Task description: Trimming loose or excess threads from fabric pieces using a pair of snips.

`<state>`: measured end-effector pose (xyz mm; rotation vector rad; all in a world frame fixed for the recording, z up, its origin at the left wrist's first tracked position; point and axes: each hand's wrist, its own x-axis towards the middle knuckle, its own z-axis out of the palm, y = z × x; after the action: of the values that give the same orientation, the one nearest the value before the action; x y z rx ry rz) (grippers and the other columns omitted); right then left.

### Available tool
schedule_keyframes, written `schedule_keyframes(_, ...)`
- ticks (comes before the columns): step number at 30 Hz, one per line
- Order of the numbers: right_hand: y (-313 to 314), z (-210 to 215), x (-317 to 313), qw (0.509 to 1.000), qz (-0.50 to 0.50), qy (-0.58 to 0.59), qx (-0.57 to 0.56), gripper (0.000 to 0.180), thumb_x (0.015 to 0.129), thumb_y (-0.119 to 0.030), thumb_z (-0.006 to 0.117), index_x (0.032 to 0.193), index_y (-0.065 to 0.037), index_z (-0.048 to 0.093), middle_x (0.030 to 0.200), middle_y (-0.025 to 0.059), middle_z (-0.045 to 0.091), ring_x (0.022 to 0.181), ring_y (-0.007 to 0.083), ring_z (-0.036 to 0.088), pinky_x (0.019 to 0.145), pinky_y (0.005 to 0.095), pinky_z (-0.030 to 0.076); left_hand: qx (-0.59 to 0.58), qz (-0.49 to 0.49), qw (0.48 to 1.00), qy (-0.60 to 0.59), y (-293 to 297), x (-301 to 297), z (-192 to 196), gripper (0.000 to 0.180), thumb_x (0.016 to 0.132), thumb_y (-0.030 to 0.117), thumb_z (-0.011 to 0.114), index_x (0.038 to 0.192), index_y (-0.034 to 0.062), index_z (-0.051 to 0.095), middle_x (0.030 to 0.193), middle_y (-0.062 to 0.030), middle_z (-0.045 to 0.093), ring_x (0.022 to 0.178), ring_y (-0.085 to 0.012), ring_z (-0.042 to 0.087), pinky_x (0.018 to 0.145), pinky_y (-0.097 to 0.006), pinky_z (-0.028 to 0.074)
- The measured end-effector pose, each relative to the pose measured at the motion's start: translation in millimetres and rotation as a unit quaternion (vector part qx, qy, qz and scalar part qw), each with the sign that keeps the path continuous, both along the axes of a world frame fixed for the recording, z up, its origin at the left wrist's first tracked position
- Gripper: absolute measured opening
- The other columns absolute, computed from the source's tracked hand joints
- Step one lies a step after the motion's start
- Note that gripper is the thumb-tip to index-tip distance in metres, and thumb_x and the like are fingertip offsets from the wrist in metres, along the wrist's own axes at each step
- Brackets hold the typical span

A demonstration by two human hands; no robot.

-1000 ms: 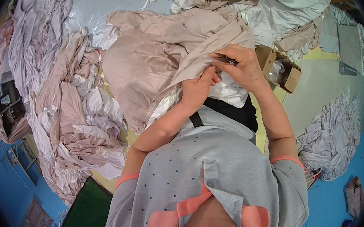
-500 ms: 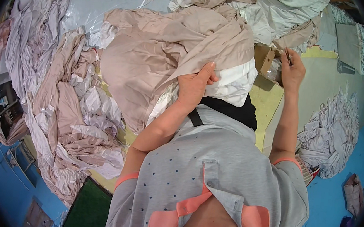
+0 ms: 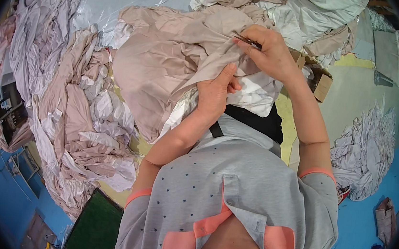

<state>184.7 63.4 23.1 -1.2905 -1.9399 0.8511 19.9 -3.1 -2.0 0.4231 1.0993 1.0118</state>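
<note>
A large beige cloth (image 3: 155,65) lies bunched in front of me, with white fabric (image 3: 257,95) showing under its right side. My left hand (image 3: 214,90) pinches the near edge of the beige cloth between thumb and fingers. Just above and to the right, my right hand (image 3: 269,52) is closed on a slim, dark, pointed tool that looks like thread snips (image 3: 250,42). The tip of the snips points left and lies against the beige cloth. My right fingers partly hide the tool, and how far its blades are apart cannot be seen.
Crumpled beige and white fabric (image 3: 74,107) hangs over the table's left side. More cloth (image 3: 315,15) is heaped at the far side. A small cardboard box (image 3: 322,86) stands right of my right forearm. A pale fabric bundle (image 3: 365,150) sits at the right above the blue floor (image 3: 355,228).
My right hand has moved left with the snips, from beside the cardboard box to the beige cloth. The box has shifted right and turned. My left hand keeps its pinch.
</note>
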Motion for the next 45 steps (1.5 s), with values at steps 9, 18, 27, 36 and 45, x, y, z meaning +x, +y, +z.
schedule_keyframes(9,14,23,-2,0.904,0.113,0.086,-0.403,0.024,0.091,-0.024,0.065,0.091,0.0,0.068,0.062,-0.0061,0.051,0.056,0.0024,0.042,0.049,0.0207,0.035,0.057,-0.03,0.998,0.027,-9,-7,5,0.014,0.091,0.013,0.063,0.098,0.0016,0.061,0.072,-0.002,0.06,0.055,-0.0091,0.056,0.048,-0.021,0.04)
schedule_keyframes(18,3,6,-8,0.933,0.069,0.098,-0.34,0.014,0.086,-0.014,0.067,0.083,0.0,0.066,0.062,-0.0049,0.054,0.055,0.0025,0.044,0.049,0.0207,0.036,-0.006,0.018,0.999,0.028,3,-2,15,0.01,0.087,0.011,0.065,0.092,0.0026,0.063,0.071,-0.0001,0.06,0.052,-0.0087,0.054,0.045,-0.021,0.038)
schedule_keyframes(27,-18,-18,-16,0.966,-0.025,0.13,-0.223,0.011,0.084,-0.009,0.068,0.083,0.001,0.064,0.067,-0.0012,0.06,0.061,0.0035,0.049,0.054,0.0216,0.041,-0.039,0.042,0.998,0.01,3,-4,5,0.011,0.079,0.007,0.065,0.09,0.0044,0.063,0.071,0.0006,0.058,0.05,-0.0084,0.05,0.041,-0.023,0.037)
schedule_keyframes(36,-18,-26,-19,0.961,-0.065,0.17,-0.21,0.011,0.086,-0.011,0.068,0.085,0.0,0.065,0.067,-0.0031,0.059,0.06,0.0033,0.051,0.053,0.0205,0.042,-0.048,0.025,0.998,0.006,-3,-12,1,0.01,0.082,0.009,0.064,0.089,0.0022,0.064,0.07,-0.0048,0.062,0.05,-0.0099,0.054,0.044,-0.022,0.04)
schedule_keyframes(45,-23,-10,-17,0.909,-0.082,0.28,-0.297,0.013,0.088,-0.011,0.065,0.091,0.002,0.066,0.063,-0.0009,0.057,0.052,0.0054,0.054,0.045,0.0211,0.042,-0.046,-0.017,0.999,-0.019,-5,-19,4,0.015,0.085,0.017,0.065,0.081,0.0021,0.067,0.073,-0.0093,0.067,0.051,-0.0109,0.058,0.047,-0.022,0.041)
